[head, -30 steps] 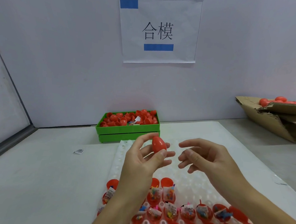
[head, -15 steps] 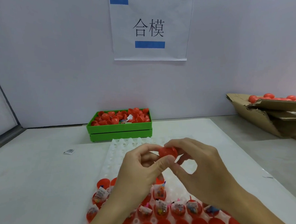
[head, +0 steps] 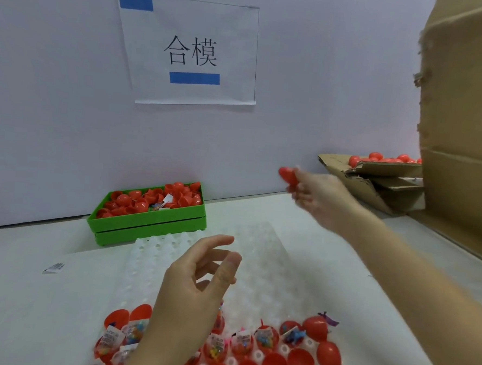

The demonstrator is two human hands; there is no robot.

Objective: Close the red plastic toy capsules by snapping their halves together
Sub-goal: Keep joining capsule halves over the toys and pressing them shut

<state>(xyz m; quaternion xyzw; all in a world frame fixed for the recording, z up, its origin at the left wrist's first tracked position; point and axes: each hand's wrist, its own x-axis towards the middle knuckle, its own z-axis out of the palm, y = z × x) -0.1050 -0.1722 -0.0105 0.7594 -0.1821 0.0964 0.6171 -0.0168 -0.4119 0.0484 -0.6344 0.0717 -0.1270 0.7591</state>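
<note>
The right hand (head: 315,195) is stretched out toward the cardboard box (head: 375,185), blurred, its fingers curled around a closed red capsule (head: 288,175) held in the air. The left hand (head: 200,278) hovers over the white tray (head: 257,268), fingers loosely bent, holding nothing.

I face a plain pale grey wall (head: 55,100) that meets the far edge of my white bench (head: 29,296). A white paper sign (head: 191,52) hangs on it, printed with two black characters and marked by blue patches at its top left corner and below the characters. Brown cardboard (head: 463,125) rises along the bench's right edge. The light is soft and even.
</note>
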